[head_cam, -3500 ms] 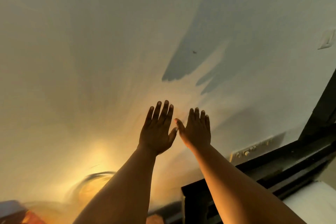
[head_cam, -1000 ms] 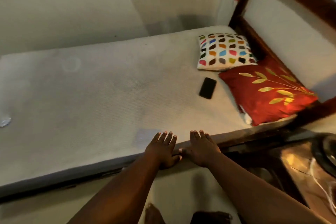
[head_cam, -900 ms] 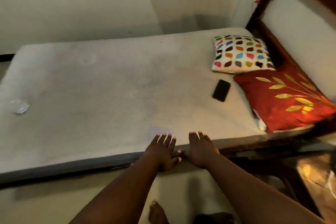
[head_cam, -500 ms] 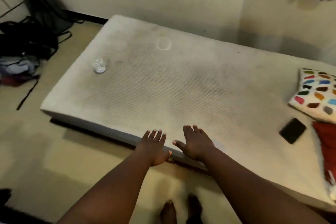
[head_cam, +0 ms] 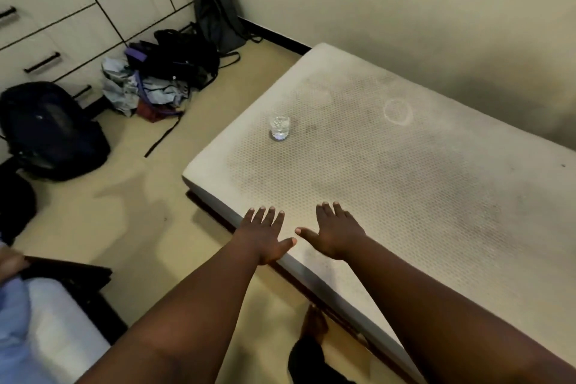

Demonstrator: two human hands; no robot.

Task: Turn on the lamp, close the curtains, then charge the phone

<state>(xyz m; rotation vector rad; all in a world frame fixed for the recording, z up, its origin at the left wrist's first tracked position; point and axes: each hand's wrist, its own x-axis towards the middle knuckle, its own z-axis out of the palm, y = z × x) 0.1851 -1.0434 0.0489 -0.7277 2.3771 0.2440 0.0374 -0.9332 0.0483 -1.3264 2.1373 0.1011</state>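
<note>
My left hand (head_cam: pixel 264 235) and my right hand (head_cam: pixel 335 232) are stretched out palm down, fingers spread, holding nothing, over the near edge of a bare cream mattress (head_cam: pixel 420 184). The phone, the lamp and the curtains are out of this view. A small clear glass (head_cam: pixel 280 127) stands upright on the mattress near its left end, well beyond my left hand.
Dark backpacks (head_cam: pixel 51 131) and a heap of bags and clothes (head_cam: pixel 162 78) lie on the floor by a white drawer unit (head_cam: pixel 46 25). Another bed's dark frame (head_cam: pixel 84 284) is at the lower left. My bare foot (head_cam: pixel 314 323) stands beside the mattress.
My view has swung left along the bed: the pillows and the black phone have left the frame, and the floor, bags and drawers have come in. My hands stay spread and empty.
</note>
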